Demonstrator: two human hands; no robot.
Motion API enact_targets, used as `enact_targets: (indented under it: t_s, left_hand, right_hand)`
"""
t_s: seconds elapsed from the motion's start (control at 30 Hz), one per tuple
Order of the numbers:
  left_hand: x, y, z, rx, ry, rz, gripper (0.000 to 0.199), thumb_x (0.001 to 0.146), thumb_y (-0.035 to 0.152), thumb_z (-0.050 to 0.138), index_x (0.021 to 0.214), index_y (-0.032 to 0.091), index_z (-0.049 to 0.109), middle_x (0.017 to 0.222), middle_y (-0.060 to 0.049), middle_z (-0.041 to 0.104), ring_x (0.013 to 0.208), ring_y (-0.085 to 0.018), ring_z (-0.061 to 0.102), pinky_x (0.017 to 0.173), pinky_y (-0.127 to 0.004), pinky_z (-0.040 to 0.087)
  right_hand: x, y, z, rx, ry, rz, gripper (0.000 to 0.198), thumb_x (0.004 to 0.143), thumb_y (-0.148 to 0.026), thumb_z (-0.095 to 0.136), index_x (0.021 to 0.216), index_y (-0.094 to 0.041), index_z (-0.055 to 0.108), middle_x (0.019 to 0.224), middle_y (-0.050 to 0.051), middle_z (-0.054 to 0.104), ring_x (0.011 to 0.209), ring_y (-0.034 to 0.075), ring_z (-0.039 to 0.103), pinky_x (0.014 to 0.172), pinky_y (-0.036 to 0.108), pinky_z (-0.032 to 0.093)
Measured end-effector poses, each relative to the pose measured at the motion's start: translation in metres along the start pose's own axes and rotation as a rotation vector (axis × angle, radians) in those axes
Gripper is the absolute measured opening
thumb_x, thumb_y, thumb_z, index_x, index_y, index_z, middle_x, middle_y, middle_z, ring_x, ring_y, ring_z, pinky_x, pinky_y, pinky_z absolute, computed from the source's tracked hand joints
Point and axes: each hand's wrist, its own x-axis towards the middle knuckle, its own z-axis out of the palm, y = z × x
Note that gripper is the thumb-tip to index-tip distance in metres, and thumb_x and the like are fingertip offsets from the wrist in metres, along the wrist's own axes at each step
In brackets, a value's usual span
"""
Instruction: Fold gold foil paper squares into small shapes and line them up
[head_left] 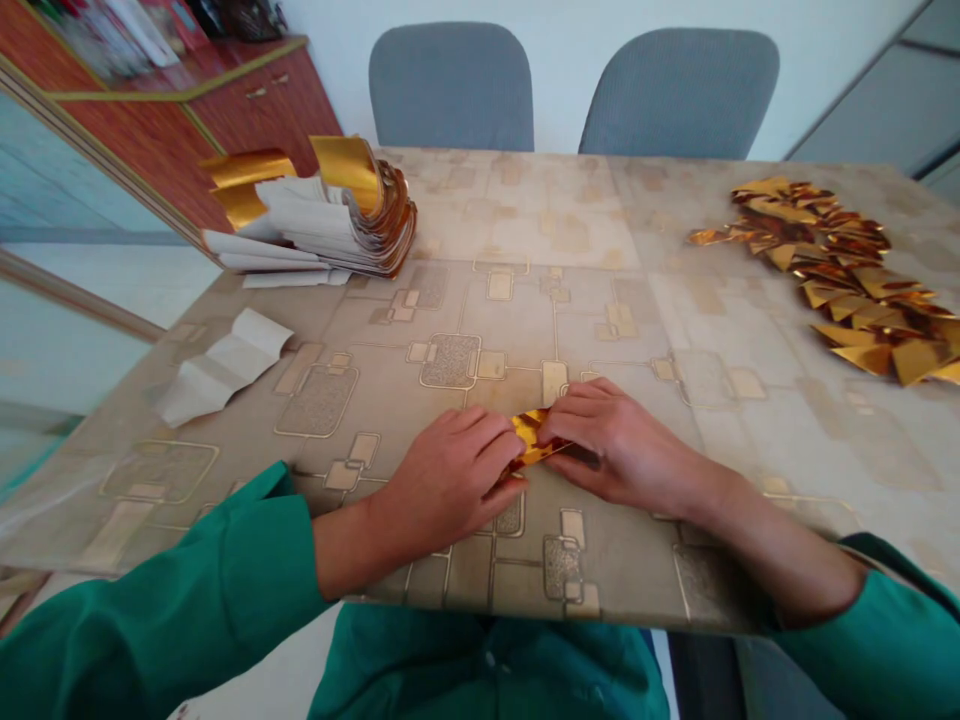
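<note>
A small folded piece of gold foil paper [531,436] lies between my two hands, just above the tabletop near its front edge. My left hand [457,470] grips its left end, with thumb below and fingers curled over the top. Around the right end close the fingers of my right hand [611,440]. Only the shiny middle of the paper shows; both ends are hidden by my fingers.
At the back left stands a stack of gold-and-white paper sheets [337,225]. A creased white sheet [225,368] lies left. Folded gold pieces [840,270] pile up at the right. Two grey chairs [454,90] stand behind the patterned table [525,225].
</note>
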Motion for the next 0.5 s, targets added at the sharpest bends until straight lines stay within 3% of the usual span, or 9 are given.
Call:
enact_targets:
  t_s: [0.17, 0.5]
  left_hand:
    - [0.001, 0.000, -0.001, -0.101, 0.077, -0.131, 0.013, 0.095, 0.028, 0.055, 0.097, 0.017, 0.060, 0.093, -0.006, 0.066, 0.086, -0.022, 0.058, 0.078, -0.037, 0.047]
    - [0.000, -0.003, 0.003, -0.175, 0.187, -0.270, 0.017, 0.096, 0.028, 0.054, 0.112, 0.022, 0.055, 0.100, -0.002, 0.070, 0.087, -0.020, 0.066, 0.077, -0.033, 0.051]
  right_hand:
    - [0.001, 0.012, -0.002, 0.216, 0.023, 0.002, 0.017, 0.101, -0.028, 0.050, 0.097, -0.020, 0.065, 0.083, 0.001, 0.066, 0.079, 0.014, 0.057, 0.077, 0.029, 0.037]
    - [0.005, 0.009, 0.010, 0.211, 0.171, 0.177, 0.015, 0.096, -0.029, 0.059, 0.088, -0.020, 0.068, 0.070, -0.002, 0.066, 0.065, 0.011, 0.054, 0.065, 0.026, 0.036]
